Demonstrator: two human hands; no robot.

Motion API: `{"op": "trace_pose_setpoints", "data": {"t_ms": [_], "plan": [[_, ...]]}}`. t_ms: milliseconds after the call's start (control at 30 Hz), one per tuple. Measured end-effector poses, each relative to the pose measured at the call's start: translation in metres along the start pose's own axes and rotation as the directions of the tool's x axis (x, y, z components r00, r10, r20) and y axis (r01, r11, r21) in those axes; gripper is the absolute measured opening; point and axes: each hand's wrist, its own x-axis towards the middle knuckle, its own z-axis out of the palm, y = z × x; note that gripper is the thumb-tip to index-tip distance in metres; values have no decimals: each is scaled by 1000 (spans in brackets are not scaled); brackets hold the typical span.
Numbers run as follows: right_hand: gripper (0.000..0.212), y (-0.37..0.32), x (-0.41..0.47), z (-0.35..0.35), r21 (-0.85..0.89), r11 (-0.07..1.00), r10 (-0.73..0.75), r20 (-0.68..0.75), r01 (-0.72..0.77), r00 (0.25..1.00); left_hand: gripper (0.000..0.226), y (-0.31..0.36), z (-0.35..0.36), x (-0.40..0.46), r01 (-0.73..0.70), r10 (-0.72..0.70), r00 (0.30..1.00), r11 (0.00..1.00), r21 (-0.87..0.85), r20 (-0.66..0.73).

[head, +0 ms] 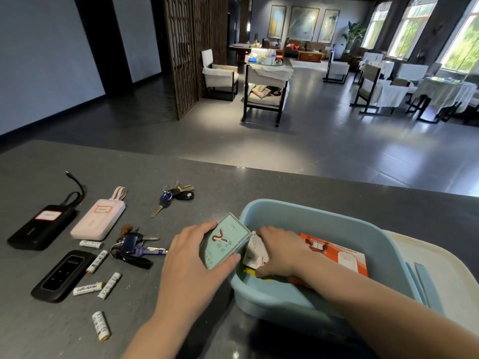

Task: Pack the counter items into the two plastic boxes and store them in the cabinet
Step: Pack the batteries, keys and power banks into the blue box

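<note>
Far left of the dark counter (259, 185): black power bank (42, 226) with short cable, lying flat, label up

Just right of it: pink power bank (98, 220), strap end pointing away, touching nothing

Nearer, below the black one: second black device (63, 275), glossy top, angled

Scattered around and right of that device: five white batteries; one (91, 244) just below the pink power bank, one (97, 261) tilted beside the glossy device, one labelled "Heybright" (86, 288), one (109, 285) touching its end, one (101, 325) alone nearest the counter edge

Middle, farther back: small key bunch (174, 196) with blue tag and black fob

Nearer: larger key bunch (136, 248) with blue-headed key and black strap, just left of the left hand

Left hand (191, 263) over the counter at the box's left rim, thumb and fingers grasping the pale green packet (226, 243), red dragon print up, tilted over the rim, half inside

Blue plastic box (324, 216), open, on the counter right of centre

Right hand (278, 251) down inside the box, fingers curled round a white packet (256, 253), touching the green one's edge

Inside, right of the hand: orange-and-white carton (347, 257), lying flat against the far side; something yellow (250, 272) under the hand, kind not clear

Far right: white tray-like box (425, 252) touching the blue box, blue strips (425, 283) in it
</note>
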Motion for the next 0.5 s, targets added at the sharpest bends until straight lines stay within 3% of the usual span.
{"op": "trace_pose_setpoints", "data": {"t_ms": [167,300,367,500], "plan": [[78,-5,0,-4,-27,999,-26,22,26,999,58,1,1,2,-15,15,1000,1000,10,0],[76,16,-32,-37,263,962,108,-98,-79,989,59,12,-3,12,-76,72,995,995,62,67],[62,33,-61,-45,369,921,219,-217,-128,951,60,25,1,23,-129,109,981,984,122,158],[41,43,-105,-33,555,817,436,-417,-156,798,69,58,38,45,-275,149,918,907,319,368]]}}
